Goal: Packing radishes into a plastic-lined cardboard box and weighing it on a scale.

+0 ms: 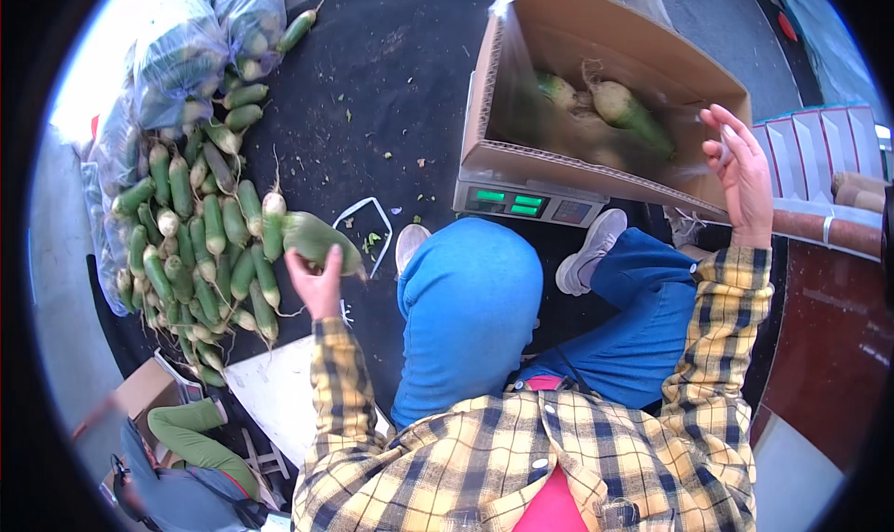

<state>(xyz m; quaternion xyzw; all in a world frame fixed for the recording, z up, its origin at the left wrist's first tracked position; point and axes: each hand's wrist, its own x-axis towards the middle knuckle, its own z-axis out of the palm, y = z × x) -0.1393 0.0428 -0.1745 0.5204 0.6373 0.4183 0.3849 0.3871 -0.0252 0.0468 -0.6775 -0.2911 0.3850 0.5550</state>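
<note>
Steadily now — our left hand (317,279) pinches a green radish (315,238), left of centre, between thumb and fingers; we'd best support its thick middle. Upper right, our half-curled right hand (742,170) is beside the carton (559,171) — whether pinching its liner (518,77), we can't tell.

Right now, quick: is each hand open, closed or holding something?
Left hand: holding a plump green radish.
Right hand: half-curled by the brown cardboard box; whether it grips anything can't be told.
</note>
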